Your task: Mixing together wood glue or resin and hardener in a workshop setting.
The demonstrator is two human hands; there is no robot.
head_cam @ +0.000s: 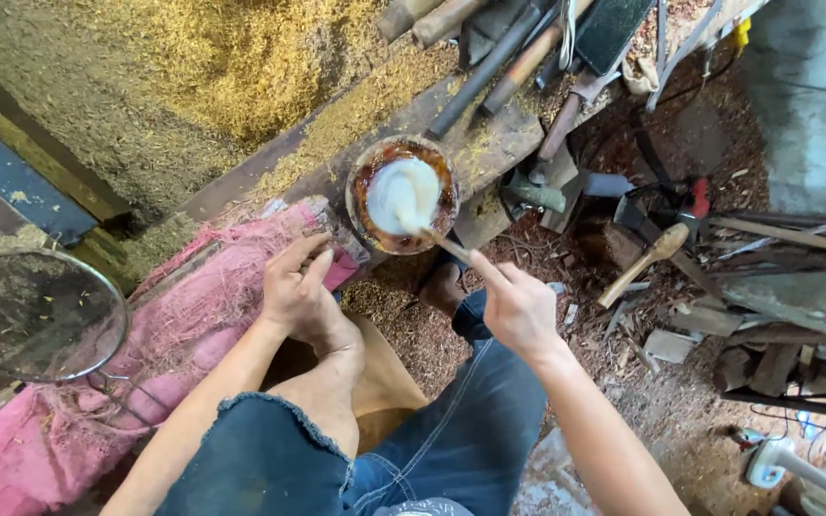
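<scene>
1. A wide spread of yellow sawdust point(193, 67) is seen across the upper left of the head view, heaped against a dark wooden plank point(336, 162).
2. A frayed pink sack point(145, 344) is laid along the left, from the lower corner up to the plank.
3. A round wire sieve point(35, 315) is resting on the sack at the left edge, dust caught in its mesh.
4. Handled tools point(518, 57) are piled at top centre; a wooden mallet point(642, 263) is lying on the shavings to the right.
5. A round bowl point(402, 194) with a brown-stained rim is set on the plank, just above the knees in blue jeans. It is filled with a thick white paste point(403, 191).
6. The left hand point(300, 291) is placed on the sack's upper end, just left of the bowl but not touching it. Its fingers are held loosely together, curled down onto the fabric; nothing is gripped.
7. The right hand point(518, 308) is held below and right of the bowl. A thin wooden stick point(446, 246) is pinched between thumb and fingers, the forefinger laid straight along it; the stick's tip is dipped in the paste.
</scene>
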